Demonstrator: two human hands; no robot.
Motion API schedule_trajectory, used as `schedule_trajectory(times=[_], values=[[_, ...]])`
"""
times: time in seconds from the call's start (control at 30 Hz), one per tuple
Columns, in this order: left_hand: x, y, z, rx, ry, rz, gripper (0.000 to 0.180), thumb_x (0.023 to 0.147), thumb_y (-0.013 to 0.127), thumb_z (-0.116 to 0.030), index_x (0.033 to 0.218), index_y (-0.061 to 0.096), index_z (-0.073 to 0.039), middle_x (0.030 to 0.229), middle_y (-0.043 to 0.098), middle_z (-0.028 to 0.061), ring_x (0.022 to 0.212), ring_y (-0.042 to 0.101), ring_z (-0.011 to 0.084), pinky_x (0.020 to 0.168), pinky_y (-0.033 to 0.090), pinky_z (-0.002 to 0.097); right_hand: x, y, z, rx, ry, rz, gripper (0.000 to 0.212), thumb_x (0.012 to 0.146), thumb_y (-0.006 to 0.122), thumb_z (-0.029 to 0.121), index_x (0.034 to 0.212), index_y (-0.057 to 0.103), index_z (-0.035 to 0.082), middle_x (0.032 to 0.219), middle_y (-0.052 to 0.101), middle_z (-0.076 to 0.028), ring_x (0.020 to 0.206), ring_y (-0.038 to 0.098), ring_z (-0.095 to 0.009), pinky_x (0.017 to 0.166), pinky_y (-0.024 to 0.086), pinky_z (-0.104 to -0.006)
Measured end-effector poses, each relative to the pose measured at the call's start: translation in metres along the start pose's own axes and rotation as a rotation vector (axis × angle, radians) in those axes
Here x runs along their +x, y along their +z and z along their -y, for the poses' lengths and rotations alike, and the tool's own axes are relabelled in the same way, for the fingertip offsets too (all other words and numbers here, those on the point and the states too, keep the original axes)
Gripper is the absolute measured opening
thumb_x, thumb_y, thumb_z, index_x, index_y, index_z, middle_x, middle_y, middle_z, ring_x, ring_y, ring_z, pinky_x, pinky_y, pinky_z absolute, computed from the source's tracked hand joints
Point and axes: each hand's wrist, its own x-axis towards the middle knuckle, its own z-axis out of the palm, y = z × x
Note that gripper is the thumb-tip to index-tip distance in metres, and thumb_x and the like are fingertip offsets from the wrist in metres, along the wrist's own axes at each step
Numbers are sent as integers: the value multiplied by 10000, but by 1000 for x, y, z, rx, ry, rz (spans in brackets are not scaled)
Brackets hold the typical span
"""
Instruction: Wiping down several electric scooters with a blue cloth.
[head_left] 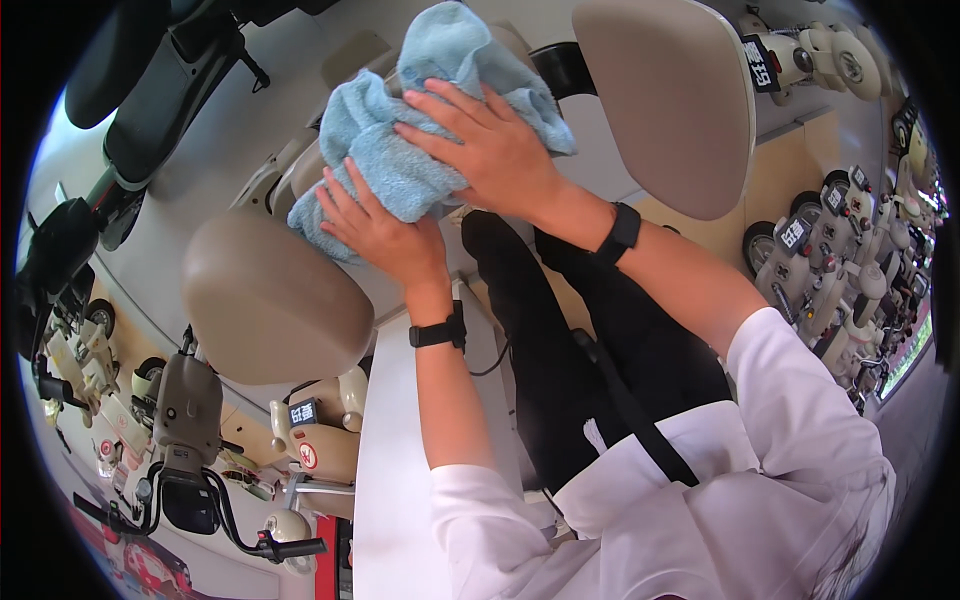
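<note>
A light blue terry towel (400,165) lies bunched in thick folds at the top middle, between two taupe scooter seats. My left hand (385,235) grips its near left part, fingers spread over the cloth and thumb out of sight. Farther right and higher, my right hand (500,155) has hold of the towel's middle, its fingers stretched across the folds. The towel covers part of whatever is beneath it. The left seat (275,295) is beside my left hand, and the right seat (668,100) stands beyond my right hand.
A scooter handlebar (185,470) juts in at the lower left, and a dark scooter (150,130) stands at the upper left. Rows of small beige scooters (830,245) line the right side. A white surface (395,480) runs beside my left arm.
</note>
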Motion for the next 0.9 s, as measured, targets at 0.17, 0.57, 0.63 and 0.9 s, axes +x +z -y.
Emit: schedule_trajectory(times=[0.17, 0.57, 0.63, 0.9], values=[[0, 5, -12, -40, 127, -8, 633, 898, 714, -392, 1459, 576, -133, 1563, 494, 113, 1479, 404, 396, 1187, 257, 644, -24, -25, -19, -38, 81, -49, 780, 683, 875, 217, 1422, 629, 233, 1556, 494, -47, 1452, 445, -280, 1105, 398, -487], [40, 20, 16, -109, 222, -143, 623, 870, 733, -398, 1424, 614, -138, 1536, 539, 81, 1449, 460, 346, 1187, 291, 613, 13, 15, -1, -168, 40, -68, 768, 686, 873, 383, 1403, 635, 249, 1548, 475, -35, 1475, 387, -263, 1168, 332, -566], [37, 20, 15, -103, 177, -118, 660, 852, 746, -455, 1423, 618, -149, 1530, 548, 71, 1451, 462, 333, 1194, 286, 602, 14, 14, -1, -192, 36, -55, 771, 687, 870, 378, 1409, 631, 252, 1550, 474, -31, 1476, 389, -260, 1166, 331, -567], [42, 13, 11, -115, 136, -82, 623, 882, 715, -439, 1421, 616, -143, 1518, 564, 68, 1440, 478, 330, 1205, 274, 577, 21, 9, 5, -146, 81, -12, 831, 635, 873, 289, 1426, 623, 238, 1575, 456, -44, 1490, 384, -279, 1149, 314, -563]])
